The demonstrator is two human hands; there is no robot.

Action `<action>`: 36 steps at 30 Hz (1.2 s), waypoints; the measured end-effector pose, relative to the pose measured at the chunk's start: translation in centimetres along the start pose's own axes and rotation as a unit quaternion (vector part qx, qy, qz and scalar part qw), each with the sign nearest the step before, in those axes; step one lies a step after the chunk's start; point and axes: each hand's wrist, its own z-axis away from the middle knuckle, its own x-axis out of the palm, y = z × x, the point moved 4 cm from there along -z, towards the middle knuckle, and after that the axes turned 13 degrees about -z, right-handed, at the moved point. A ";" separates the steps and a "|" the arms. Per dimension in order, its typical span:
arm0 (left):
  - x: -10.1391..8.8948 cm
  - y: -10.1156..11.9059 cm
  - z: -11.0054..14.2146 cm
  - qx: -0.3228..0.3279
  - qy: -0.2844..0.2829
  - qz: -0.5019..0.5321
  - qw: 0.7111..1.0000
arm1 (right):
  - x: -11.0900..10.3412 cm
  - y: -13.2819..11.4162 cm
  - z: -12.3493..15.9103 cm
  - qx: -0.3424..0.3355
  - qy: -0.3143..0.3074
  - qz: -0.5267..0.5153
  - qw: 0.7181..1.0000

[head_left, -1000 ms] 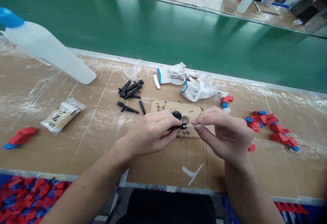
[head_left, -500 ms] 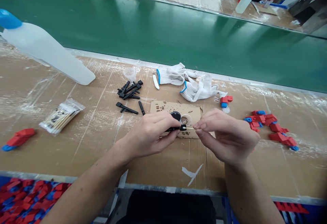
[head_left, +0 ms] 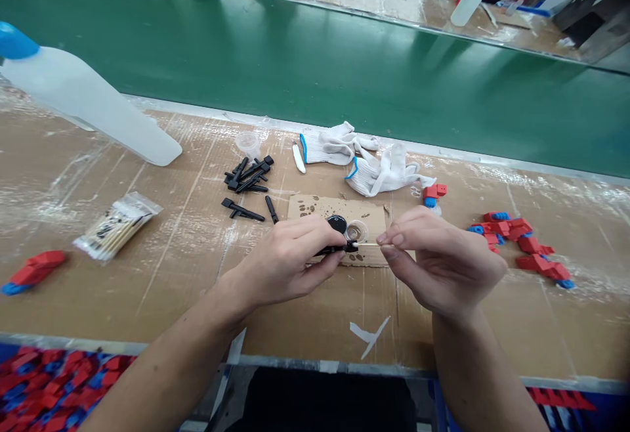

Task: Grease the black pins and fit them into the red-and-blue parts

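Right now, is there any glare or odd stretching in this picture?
Head view: whitish glare streaks the tabletop, with softer reflections on the green surface; head view, left edge: the bottle looks stretched and slanted, perhaps from a wide lens; head view, centre: the swab is too small to judge.

Beyond the right hand (head_left: 443,264) and to its left lie blue-edged white gloves (head_left: 335,146); farther beyond, a green surface (head_left: 315,64); right of that hand, red-and-blue pieces (head_left: 509,228); well left of the left hand (head_left: 295,255) and farther out, a whitish, blue-capped bottle (head_left: 98,97).
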 end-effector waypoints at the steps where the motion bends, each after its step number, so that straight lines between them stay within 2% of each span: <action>1: 0.0 0.0 0.0 0.001 0.000 0.002 1.000 | 0.0 0.0 0.0 0.001 -0.003 0.003 1.000; 21: -0.1 0.1 0.0 0.004 -0.001 0.001 1.000 | 0.2 -0.2 0.0 0.015 -0.016 -0.005 1.000; 23: -0.2 0.2 0.0 0.002 0.001 0.002 1.000 | -0.2 -0.1 0.1 0.028 0.002 -0.015 0.999; 26: -0.5 0.1 0.0 -0.007 0.012 0.020 1.000 | -1.9 0.4 0.3 0.049 0.062 -0.037 0.996; 28: -0.7 0.0 0.0 -0.015 0.021 0.041 0.999 | -3.0 1.0 0.5 0.084 0.067 -0.026 0.994; 30: -0.9 0.0 0.0 -0.019 0.030 0.057 0.998 | -3.1 2.2 0.7 0.146 -0.001 0.005 0.989; 32: -1.0 0.0 -0.1 -0.018 0.036 0.061 0.997 | -2.4 3.3 0.9 0.193 -0.110 0.044 0.974; 34: -1.1 0.0 -0.2 -0.017 0.041 0.061 0.997 | -1.6 3.9 0.8 0.210 -0.199 0.084 0.954; 36: -1.2 -0.1 -0.2 -0.018 0.042 0.065 0.997 | -1.7 4.1 0.8 0.230 -0.253 0.103 0.934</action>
